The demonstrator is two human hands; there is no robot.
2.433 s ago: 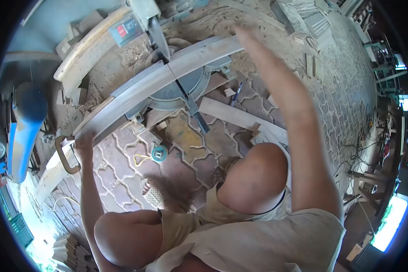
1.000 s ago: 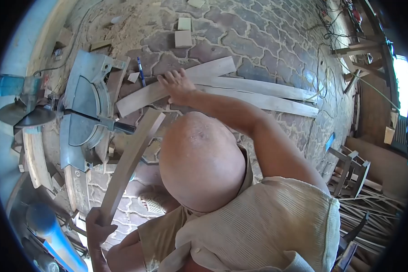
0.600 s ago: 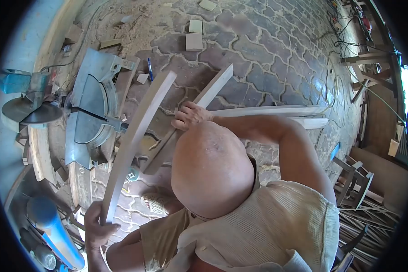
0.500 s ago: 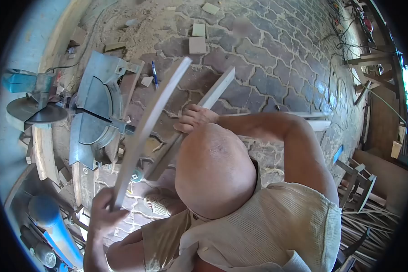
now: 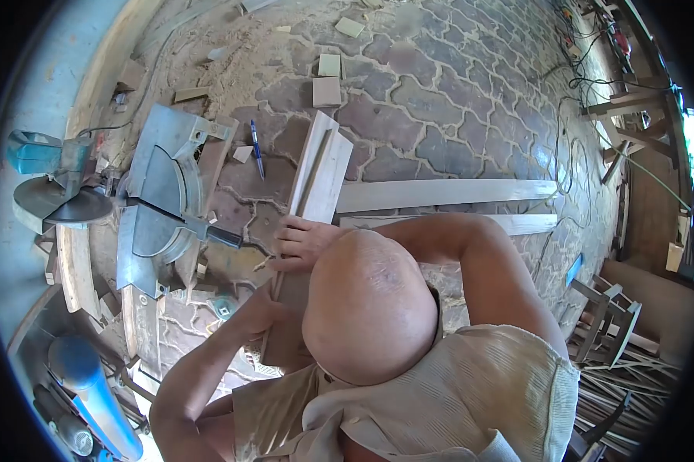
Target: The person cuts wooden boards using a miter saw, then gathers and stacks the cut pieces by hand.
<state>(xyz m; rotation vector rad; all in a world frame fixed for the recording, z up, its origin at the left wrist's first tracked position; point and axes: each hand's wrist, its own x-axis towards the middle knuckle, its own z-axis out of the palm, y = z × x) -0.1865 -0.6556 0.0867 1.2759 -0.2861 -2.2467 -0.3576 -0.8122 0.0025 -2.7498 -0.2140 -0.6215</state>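
Two pale curved wooden strips (image 5: pixel 320 169) lie side by side in front of my knee, their far ends pointing up the view. My right hand (image 5: pixel 305 242) is wrapped over both strips near their middle. Lower down, my left hand (image 5: pixel 266 312) grips their left edge, its fingers partly hidden behind the wood. To the left stands a miter saw with a grey base (image 5: pixel 158 204), a black handle and a round blade (image 5: pixel 77 206). Two more curved strips (image 5: pixel 447 192) rest on the paving to the right, partly behind my right forearm.
A blue pen (image 5: pixel 257 150) and small wood blocks (image 5: pixel 326 92) lie on the paving. A teal tape measure (image 5: pixel 224 308) is by the saw. At the lower left is a blue cylinder (image 5: pixel 93 385). A wooden stool frame (image 5: pixel 609 323), thin sticks and cables are at the right.
My left hand has brought its strip rightward, beside the one under my right hand. Both strips now stand together and more upright in view. My right hand has shifted slightly down and left.
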